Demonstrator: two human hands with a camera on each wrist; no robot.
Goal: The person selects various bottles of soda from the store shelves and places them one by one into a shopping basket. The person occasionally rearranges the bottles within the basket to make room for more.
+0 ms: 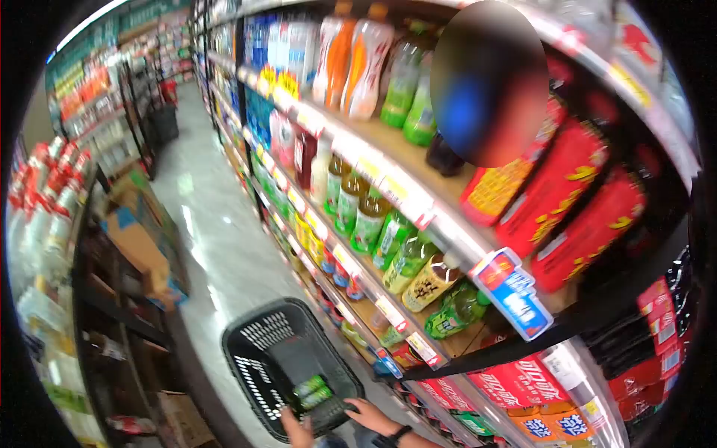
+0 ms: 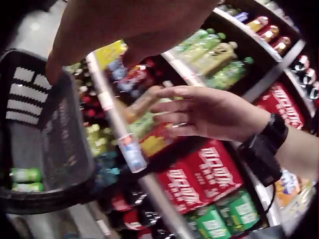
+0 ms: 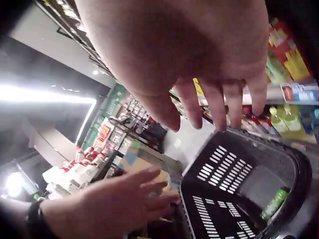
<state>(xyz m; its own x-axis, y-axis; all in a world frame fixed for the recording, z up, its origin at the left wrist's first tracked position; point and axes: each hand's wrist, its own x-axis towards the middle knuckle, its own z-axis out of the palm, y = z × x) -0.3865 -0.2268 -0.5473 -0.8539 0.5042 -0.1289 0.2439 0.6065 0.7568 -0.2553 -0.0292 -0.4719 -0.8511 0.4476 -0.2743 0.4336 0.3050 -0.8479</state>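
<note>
A black plastic shopping basket (image 1: 240,357) stands in the aisle at the bottom of the head view. Two green drinks (image 1: 312,390) lie side by side on its floor. My left hand (image 1: 297,431) is at the basket's near side and holds nothing. Opposite it, at the near right corner, my right hand (image 1: 376,418) is empty, its fingers stretched towards the rim. In the left wrist view the right hand (image 2: 204,110) shows loosely spread fingers. The right wrist view shows the left hand (image 3: 112,201) with extended fingers beside the basket (image 3: 214,172).
Shelves of bottled drinks (image 1: 370,220) run along the right, with red multipacks (image 1: 571,187) above and red cartons (image 1: 515,384) low down. Cardboard boxes (image 1: 146,243) and a stand of bottles (image 1: 45,201) line the left. The shiny aisle floor (image 1: 202,201) leads away between them.
</note>
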